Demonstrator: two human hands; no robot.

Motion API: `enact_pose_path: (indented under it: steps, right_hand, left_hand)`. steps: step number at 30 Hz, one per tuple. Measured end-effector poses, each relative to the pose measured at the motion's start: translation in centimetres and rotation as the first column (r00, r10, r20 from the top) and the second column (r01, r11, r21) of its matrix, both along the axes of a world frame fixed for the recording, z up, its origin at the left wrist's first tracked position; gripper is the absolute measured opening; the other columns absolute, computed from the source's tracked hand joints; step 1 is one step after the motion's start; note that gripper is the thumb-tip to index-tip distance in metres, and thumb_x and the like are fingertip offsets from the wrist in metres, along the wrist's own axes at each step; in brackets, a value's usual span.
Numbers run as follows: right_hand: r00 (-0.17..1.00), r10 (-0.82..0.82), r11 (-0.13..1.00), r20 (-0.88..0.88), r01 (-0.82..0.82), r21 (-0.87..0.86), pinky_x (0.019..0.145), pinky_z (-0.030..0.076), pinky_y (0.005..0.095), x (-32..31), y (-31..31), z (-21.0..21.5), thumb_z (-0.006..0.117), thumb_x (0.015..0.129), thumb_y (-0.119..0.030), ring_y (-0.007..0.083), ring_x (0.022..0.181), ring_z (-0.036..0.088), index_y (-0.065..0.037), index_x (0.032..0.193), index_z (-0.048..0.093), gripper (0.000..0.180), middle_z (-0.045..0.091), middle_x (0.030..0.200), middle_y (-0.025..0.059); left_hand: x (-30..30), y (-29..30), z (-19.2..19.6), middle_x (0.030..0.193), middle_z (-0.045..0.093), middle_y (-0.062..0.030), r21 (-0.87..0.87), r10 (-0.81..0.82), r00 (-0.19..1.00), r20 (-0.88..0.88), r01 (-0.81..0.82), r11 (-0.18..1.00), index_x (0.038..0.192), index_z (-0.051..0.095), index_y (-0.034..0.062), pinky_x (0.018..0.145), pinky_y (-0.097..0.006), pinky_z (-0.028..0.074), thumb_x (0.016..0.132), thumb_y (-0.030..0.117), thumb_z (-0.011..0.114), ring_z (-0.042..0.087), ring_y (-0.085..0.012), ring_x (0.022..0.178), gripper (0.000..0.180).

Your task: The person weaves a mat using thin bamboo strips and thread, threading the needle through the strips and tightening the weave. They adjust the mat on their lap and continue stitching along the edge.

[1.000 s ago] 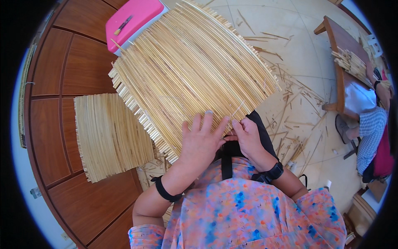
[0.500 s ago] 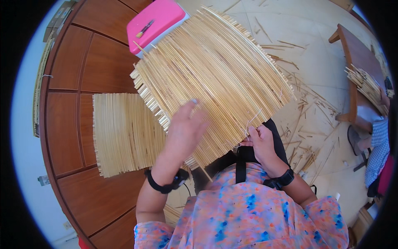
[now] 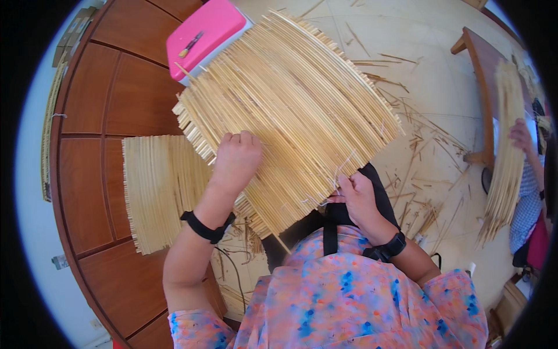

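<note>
Across my lap the bamboo-strip mat (image 3: 290, 116) lay tilted, my left hand (image 3: 235, 160) curled fingers pressing it flat while my right hand (image 3: 356, 198) pinched a thin thread (image 3: 343, 171) at its edge, which could snap if tugged.

Two flat mats of thin bamboo strips are near the person: one mat (image 3: 290, 116) under both hands, and a second mat (image 3: 157, 186) lying on the wooden floor at its left edge. One pink box (image 3: 203, 32) sits at the top, with one small brush (image 3: 190, 45) on it. Two hands, left hand (image 3: 235, 163) and right hand (image 3: 356, 199), each with one black wristband. One wooden bench (image 3: 482, 75) stands at the right.
</note>
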State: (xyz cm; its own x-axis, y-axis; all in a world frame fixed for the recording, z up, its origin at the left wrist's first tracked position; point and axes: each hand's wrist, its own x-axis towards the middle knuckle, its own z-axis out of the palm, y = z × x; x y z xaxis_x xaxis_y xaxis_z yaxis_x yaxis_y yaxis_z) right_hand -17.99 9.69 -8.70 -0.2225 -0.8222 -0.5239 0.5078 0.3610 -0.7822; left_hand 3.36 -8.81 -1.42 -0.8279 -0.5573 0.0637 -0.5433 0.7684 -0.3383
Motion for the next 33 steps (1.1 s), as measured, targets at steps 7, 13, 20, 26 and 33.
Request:
enact_pose_path:
  steps: [7, 13, 20, 26, 33]
  right_hand:
    - [1.0, -0.01, 1.0, -0.023, 0.009, -0.03, 0.067, 0.063, 0.0311, 0.0, -0.1, -0.3, 0.054, 0.104, -0.018, 0.0176, 0.075, 0.07, 0.006, 0.107, 0.058, 0.025, 0.067, 0.092, 0.0127]
    - [1.0, -0.001, 0.999, -0.015, 0.0, -0.05, 0.068, 0.061, 0.0312, -0.1, -0.3, 0.2, 0.053, 0.105, -0.021, 0.0182, 0.076, 0.069, 0.003, 0.102, 0.054, 0.024, 0.066, 0.09, 0.0122]
    - [0.999, 0.007, 0.999, 0.032, -0.006, -0.049, 0.066, 0.062, 0.03, -0.3, -0.3, 0.0, 0.057, 0.103, -0.021, 0.0151, 0.077, 0.068, 0.006, 0.105, 0.059, 0.027, 0.066, 0.091, 0.0095]
    - [0.997, -0.005, 1.0, 0.071, 0.006, -0.007, 0.064, 0.061, 0.0319, -1.0, -0.2, 0.2, 0.061, 0.101, -0.027, 0.0171, 0.072, 0.066, 0.002, 0.098, 0.059, 0.03, 0.064, 0.086, 0.0089]
    - [0.949, -0.052, 0.997, 0.312, 0.066, -0.036, 0.07, 0.062, 0.0349, -2.5, -0.4, 4.1, 0.062, 0.099, -0.023, 0.0255, 0.082, 0.071, 0.002, 0.105, 0.059, 0.025, 0.067, 0.093, 0.0133]
  left_hand:
    - [-0.4, -1.4, 0.4, 0.072, 0.058, -0.0072, -0.009, -0.017, 0.999, 0.041, 0.018, 1.0, 0.079, 0.058, 0.0082, 0.064, -0.036, 0.052, 0.078, 0.011, 0.064, 0.064, -0.0236, 0.066, 0.006]
    - [0.0, 0.1, 2.5, 0.072, 0.06, -0.0115, 0.292, 0.255, 0.947, -0.196, -0.192, 0.937, 0.082, 0.057, 0.0062, 0.06, -0.042, 0.052, 0.083, 0.01, 0.063, 0.065, -0.0315, 0.064, 0.008]
    - [3.4, 5.6, 4.0, 0.085, 0.064, -0.0135, 0.51, 0.435, 0.734, -0.521, -0.141, 0.849, 0.093, 0.06, 0.0022, 0.066, -0.037, 0.051, 0.088, 0.001, 0.064, 0.065, -0.0316, 0.073, 0.006]
    - [9.0, 10.4, 1.5, 0.096, 0.065, -0.0102, 0.622, 0.649, 0.309, -0.695, -0.195, 0.758, 0.097, 0.06, -0.0001, 0.079, -0.03, 0.052, 0.094, 0.0, 0.061, 0.065, -0.018, 0.086, 0.002]
    - [12.9, 15.2, 1.2, 0.116, 0.061, -0.0138, 0.62, 0.617, -0.069, -0.784, -0.06, 0.782, 0.1, 0.06, 0.0006, 0.086, -0.03, 0.053, 0.097, 0.001, 0.057, 0.065, -0.0176, 0.092, 0.004]
